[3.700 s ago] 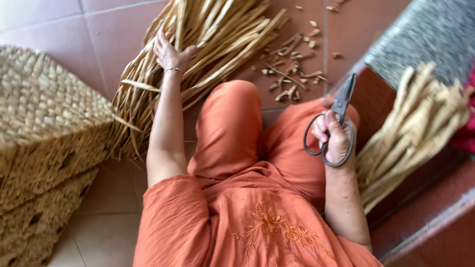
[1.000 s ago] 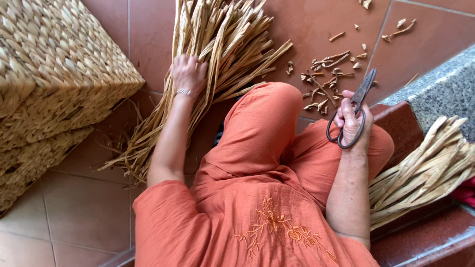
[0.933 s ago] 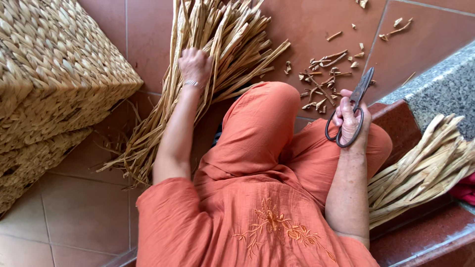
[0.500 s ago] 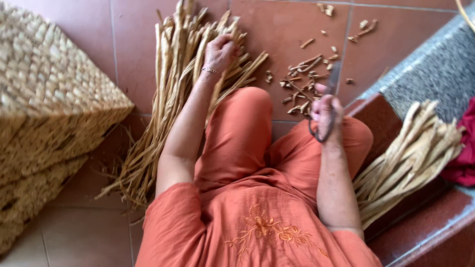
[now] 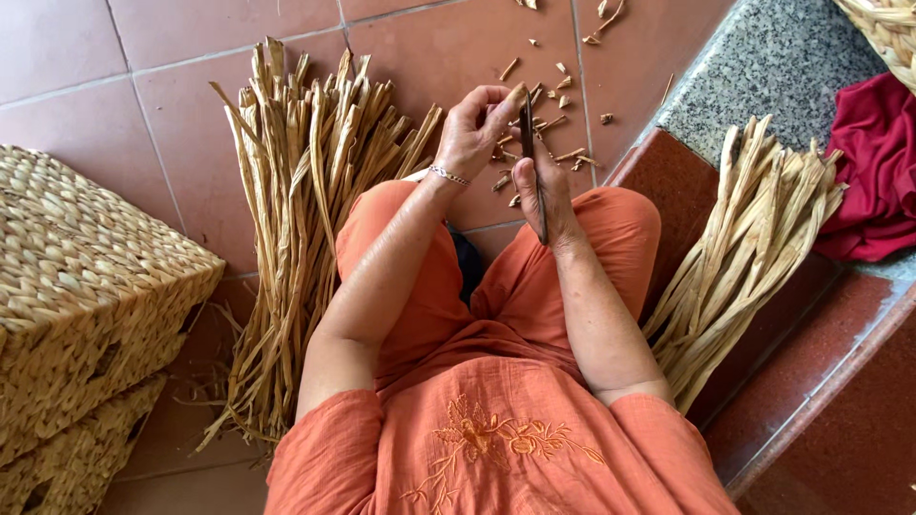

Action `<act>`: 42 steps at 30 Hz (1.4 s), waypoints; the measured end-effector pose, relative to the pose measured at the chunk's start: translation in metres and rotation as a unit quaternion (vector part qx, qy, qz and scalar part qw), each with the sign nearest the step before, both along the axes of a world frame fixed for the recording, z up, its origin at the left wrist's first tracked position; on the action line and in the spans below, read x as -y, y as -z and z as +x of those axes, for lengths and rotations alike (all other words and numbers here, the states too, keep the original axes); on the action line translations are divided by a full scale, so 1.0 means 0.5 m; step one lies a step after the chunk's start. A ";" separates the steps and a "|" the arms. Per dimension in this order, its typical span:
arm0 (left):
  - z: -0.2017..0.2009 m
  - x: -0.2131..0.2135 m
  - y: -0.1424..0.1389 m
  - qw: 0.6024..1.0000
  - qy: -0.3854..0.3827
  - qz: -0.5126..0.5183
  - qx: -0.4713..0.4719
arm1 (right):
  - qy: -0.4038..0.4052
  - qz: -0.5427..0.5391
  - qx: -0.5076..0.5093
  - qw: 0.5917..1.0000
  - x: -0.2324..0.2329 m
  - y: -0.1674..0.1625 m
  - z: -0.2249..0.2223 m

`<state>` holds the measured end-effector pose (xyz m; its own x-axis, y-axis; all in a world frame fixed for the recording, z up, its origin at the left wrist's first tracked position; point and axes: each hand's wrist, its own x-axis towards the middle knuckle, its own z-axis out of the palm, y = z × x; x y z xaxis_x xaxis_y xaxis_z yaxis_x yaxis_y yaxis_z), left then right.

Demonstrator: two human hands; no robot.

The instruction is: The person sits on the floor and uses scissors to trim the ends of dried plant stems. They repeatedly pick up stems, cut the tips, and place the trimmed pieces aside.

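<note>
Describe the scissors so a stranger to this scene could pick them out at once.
Start at the orange-clad knees at centre, above the red tiled floor. Just above them the two hands meet, and the scissors stand edge-on in the right hand, tips touching the left hand. They are the only dark metal thing among pale straw.

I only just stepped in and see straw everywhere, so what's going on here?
A seated person in orange clothes holds dark scissors edge-on in the right hand, above the knees. The left hand meets the blades near the tip, fingers pinched there; whether a strip lies between them is unclear. A bundle of dried stalks lies on the tiled floor at the left, another bundle on the step at the right. Small cut scraps lie ahead, and woven baskets stand at far left.
</note>
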<state>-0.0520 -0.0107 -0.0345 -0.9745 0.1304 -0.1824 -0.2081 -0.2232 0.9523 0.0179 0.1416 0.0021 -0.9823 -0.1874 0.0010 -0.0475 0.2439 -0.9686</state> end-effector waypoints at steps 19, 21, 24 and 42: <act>-0.014 0.000 0.057 0.994 0.058 0.048 0.081 | 0.073 0.191 -0.079 0.976 -0.002 0.064 0.012; -0.011 -0.007 0.060 0.993 0.056 0.065 0.079 | 0.083 0.218 -0.061 0.971 -0.003 0.080 0.013; -0.008 -0.013 0.050 0.997 0.054 0.009 0.063 | 0.104 0.206 -0.047 0.972 -0.010 0.094 0.008; 0.015 0.475 0.129 0.754 -0.062 -0.603 0.252 | 0.123 -0.145 0.154 0.970 -0.047 0.113 -0.019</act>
<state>-0.0445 -0.2482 -0.0990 -0.7329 -0.5134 -0.4465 -0.6602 0.6952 0.2844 0.0086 0.1649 -0.0543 -0.9596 0.0162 -0.2808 0.2789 -0.0737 -0.9575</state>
